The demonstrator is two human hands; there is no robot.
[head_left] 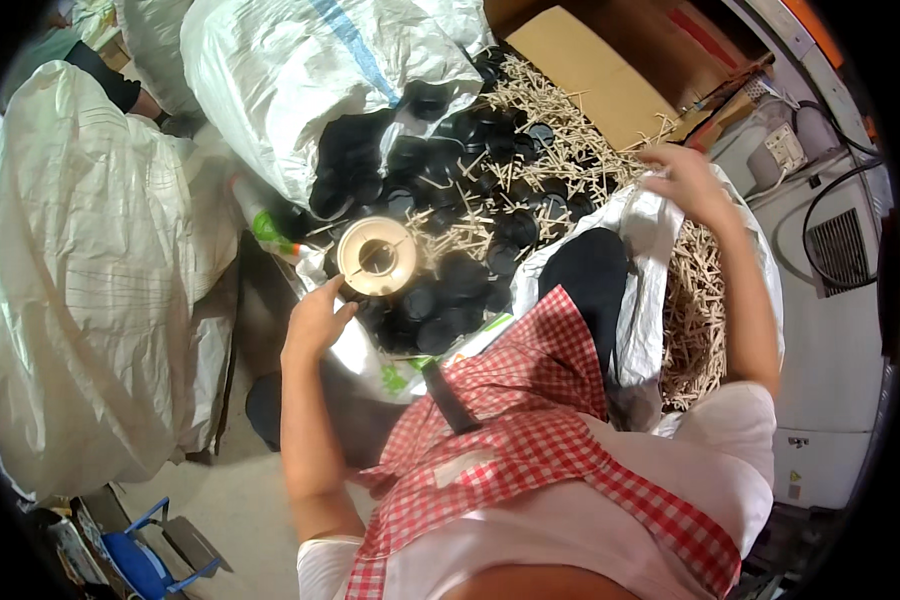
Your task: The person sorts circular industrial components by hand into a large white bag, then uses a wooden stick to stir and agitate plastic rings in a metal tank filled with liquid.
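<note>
Sticks (pixel 560 135) lie on caps (pixel 448 300), right of ring (pixel 406 258).

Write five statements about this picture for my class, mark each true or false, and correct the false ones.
1. The pale ring-shaped piece is nearer the left hand than the right hand. True.
2. The person's apron is plain green. False: it has red and white checks.
3. Black round pieces and tan sticks lie partly mixed together. True.
4. The blue-striped white sack is at the bottom of the picture. False: it is at the top.
5. The open sack beside the right forearm shows only black round pieces inside. False: tan sticks show in it.
</note>
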